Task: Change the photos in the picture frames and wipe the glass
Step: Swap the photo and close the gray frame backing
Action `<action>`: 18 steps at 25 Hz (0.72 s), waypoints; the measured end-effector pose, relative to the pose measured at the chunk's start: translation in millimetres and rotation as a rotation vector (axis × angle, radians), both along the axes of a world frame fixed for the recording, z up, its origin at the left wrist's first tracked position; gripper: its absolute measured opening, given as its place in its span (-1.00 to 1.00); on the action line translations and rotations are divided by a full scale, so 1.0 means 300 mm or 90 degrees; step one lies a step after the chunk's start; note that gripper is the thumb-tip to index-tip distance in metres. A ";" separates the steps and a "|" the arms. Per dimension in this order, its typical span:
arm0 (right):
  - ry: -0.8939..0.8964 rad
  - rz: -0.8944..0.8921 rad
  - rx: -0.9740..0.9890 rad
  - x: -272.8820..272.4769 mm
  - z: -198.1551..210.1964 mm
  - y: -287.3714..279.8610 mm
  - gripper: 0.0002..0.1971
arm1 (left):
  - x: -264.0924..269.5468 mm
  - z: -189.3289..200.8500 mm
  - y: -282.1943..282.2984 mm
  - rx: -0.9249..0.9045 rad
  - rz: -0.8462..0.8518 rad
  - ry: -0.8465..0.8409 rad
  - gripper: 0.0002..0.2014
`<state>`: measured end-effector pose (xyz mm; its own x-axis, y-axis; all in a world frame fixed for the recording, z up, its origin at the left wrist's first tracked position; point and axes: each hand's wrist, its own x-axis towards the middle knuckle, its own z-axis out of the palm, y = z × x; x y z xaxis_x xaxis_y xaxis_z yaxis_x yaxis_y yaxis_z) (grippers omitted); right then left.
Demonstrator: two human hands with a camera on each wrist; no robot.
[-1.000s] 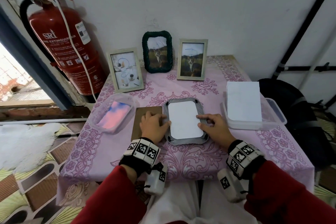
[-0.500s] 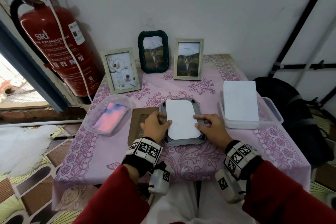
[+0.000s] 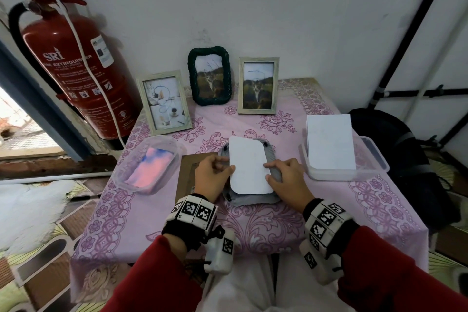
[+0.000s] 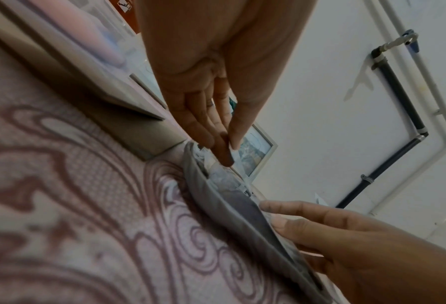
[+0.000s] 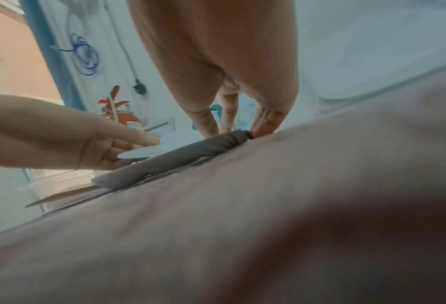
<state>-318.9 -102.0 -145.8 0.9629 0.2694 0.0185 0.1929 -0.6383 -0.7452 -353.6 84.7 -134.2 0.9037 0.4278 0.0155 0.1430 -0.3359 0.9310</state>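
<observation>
A grey picture frame point(image 3: 253, 199) lies face down on the pink tablecloth in the head view. A white photo point(image 3: 249, 164) shows its blank back and is tilted up off the frame. My left hand point(image 3: 229, 168) pinches the photo's left edge between thumb and fingers, which the left wrist view point(image 4: 229, 152) shows close up. Thumb and fingers of my right hand point(image 3: 271, 172) grip the frame's right rim. The right wrist view shows the grey frame point(image 5: 185, 158) with the lifted photo point(image 5: 138, 154) above it.
A brown backing board point(image 3: 186, 175) lies left of the frame. A clear tub point(image 3: 121, 175) holds a pink cloth; another tub point(image 3: 374, 157) holds white photos. Three framed photos point(image 3: 166, 102) point(image 3: 209, 76) point(image 3: 258, 85) stand at the wall. Fire extinguisher point(image 3: 76, 71) left, black bag point(image 3: 405, 159) right.
The photo lay flat in the grey frame; my left hand has taken its left edge and lifted it, and it now juts past the frame's far rim. The right hand stays put.
</observation>
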 end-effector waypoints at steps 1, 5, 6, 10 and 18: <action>-0.017 0.022 -0.031 -0.009 0.012 0.002 -0.68 | 0.000 0.003 0.001 -0.033 0.005 -0.006 -0.79; -0.140 0.116 -0.014 -0.022 0.128 -0.022 -0.70 | 0.014 0.020 0.005 -0.137 0.009 -0.042 -0.78; -0.176 0.128 -0.001 -0.017 0.165 -0.042 -0.69 | 0.021 0.024 0.003 -0.155 0.005 -0.051 -0.78; -0.218 0.080 -0.136 0.033 0.260 -0.177 -0.59 | 0.051 0.042 -0.030 -0.245 -0.017 -0.069 -0.77; -0.106 0.025 -0.318 0.041 0.204 -0.369 -0.81 | 0.105 0.016 -0.171 -0.237 -0.070 -0.021 -0.75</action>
<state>-306.7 -212.8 -84.8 0.9468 0.3205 0.0300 0.3137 -0.8978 -0.3092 -322.0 33.3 -129.4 0.9464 0.3095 -0.0929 0.0930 0.0145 0.9956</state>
